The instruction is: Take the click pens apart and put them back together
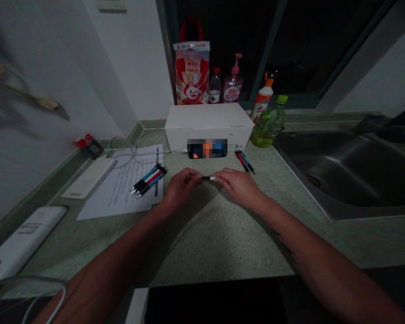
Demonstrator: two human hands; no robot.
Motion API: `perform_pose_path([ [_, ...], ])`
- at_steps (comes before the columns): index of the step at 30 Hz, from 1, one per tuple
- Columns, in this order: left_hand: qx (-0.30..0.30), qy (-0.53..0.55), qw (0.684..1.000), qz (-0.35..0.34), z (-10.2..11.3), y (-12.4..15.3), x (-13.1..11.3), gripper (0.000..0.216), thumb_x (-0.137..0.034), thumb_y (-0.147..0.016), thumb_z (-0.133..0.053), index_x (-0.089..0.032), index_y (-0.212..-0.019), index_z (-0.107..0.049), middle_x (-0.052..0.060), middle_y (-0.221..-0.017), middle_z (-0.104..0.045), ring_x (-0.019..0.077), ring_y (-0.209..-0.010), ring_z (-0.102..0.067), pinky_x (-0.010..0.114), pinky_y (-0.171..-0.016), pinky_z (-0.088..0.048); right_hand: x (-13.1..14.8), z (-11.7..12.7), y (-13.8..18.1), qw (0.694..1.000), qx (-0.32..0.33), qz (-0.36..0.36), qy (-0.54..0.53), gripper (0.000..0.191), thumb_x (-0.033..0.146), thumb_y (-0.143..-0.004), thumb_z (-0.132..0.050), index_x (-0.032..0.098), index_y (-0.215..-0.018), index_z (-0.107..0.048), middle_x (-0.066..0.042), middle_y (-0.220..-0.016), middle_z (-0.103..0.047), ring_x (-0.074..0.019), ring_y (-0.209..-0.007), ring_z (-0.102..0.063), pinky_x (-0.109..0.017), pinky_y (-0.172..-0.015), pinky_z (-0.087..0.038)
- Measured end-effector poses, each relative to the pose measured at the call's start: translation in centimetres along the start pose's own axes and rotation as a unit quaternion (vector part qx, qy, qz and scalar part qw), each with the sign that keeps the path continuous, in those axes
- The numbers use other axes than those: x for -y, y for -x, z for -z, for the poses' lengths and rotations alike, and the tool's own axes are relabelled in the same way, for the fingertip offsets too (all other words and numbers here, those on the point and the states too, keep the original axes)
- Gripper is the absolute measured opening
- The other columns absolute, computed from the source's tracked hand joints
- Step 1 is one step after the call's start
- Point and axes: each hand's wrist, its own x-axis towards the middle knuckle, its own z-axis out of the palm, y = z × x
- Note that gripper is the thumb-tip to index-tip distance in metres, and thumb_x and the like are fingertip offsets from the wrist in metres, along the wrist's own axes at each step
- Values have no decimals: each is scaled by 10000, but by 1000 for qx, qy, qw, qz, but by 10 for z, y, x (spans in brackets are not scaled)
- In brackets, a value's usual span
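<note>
Both hands meet over the middle of the countertop with a black and white pen (208, 178) level between them. My left hand (184, 183) pinches its dark end, and my right hand (236, 183) pinches the white end; the fingers hide both tips. Left of my hands, a bunch of pens (150, 180) in blue, red, white and black lies on a printed sheet of paper (121, 198). Beyond my right hand, red and blue pens (245, 162) lie side by side. A phone (207, 153) leans against a white box (209, 118).
A steel sink (351, 175) is set in at the right. Behind the box stand a red gift bag (192, 74), a pump bottle (232, 85) and a green bottle (270, 123). Leftward lie a flat white box (89, 177), a white power strip (27, 238) and loose cables.
</note>
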Motion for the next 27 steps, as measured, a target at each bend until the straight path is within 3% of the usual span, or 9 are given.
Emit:
perform_pose_path([
  [11, -7, -11, 1000, 21, -2, 0, -2, 85, -264, -830, -726, -218, -899, -711, 34, -908, -789, 219, -856, -735, 363, -822, -574, 0, 1, 1, 1000, 16, -2, 8, 281, 314, -1098, -513, 237, -1217, -756, -76, -1067, -765, -233, -974, -717, -324, -803, -504],
  [15, 6, -1, 999, 40, -1, -1, -2, 106, -316, -872, -698, -211, -882, -699, 24, -821, -777, 212, -794, -732, 352, -774, -570, 1, 1, 0, 1000, 7, 3, 6, 281, 317, -1095, -519, 236, -1207, -763, -77, -1052, -765, -230, -970, -717, -319, -802, -504],
  [18, -3, -24, 1000, 14, -1, -1, -1, 68, -263, -833, -727, -211, -873, -707, 25, -887, -788, 207, -832, -730, 350, -804, -571, 1, 1, 0, 1000, -2, 2, -3, 274, 301, -1091, -524, 241, -1205, -767, -78, -1049, -765, -230, -972, -719, -321, -810, -510],
  [23, 9, -32, 999, 13, -1, -1, 3, 97, -285, -908, -672, -206, -911, -729, 30, -856, -783, 204, -811, -726, 348, -767, -572, -2, -1, 0, 1000, -2, -3, -12, 275, 302, -1083, -530, 251, -1209, -769, -82, -1054, -772, -239, -962, -720, -335, -809, -515],
  [27, -13, -96, 994, -59, 3, -2, 6, 61, -190, -841, -734, -231, -873, -767, 29, -861, -763, 203, -804, -689, 358, -773, -555, -6, -4, -1, 998, 6, -10, -69, 265, 279, -1064, -547, 251, -1183, -782, -81, -1084, -788, -240, -969, -725, -348, -829, -523],
])
